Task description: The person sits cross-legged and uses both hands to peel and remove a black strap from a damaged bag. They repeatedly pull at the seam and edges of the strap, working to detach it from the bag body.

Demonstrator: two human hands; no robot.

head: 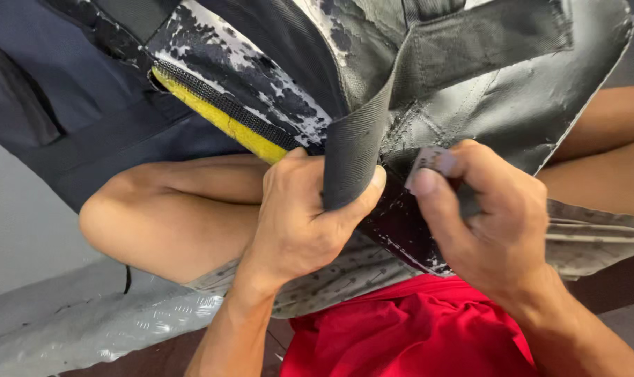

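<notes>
Left hand (299,223) fingers pinched on black bag (512,91) strap (352,150), right hand (491,223) gripping its small tag (429,159).

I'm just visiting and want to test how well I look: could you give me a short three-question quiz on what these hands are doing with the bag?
1. True or false: the left hand pinches the grey woven webbing strap of the worn black bag.
2. What does the right hand hold at its fingertips? A) a small grey tag-like piece B) a pair of scissors C) a pen
3. What colour is the foam strip showing at the bag's torn edge?

Key: 1 true; 2 A, the small grey tag-like piece; 3 yellow.
</notes>
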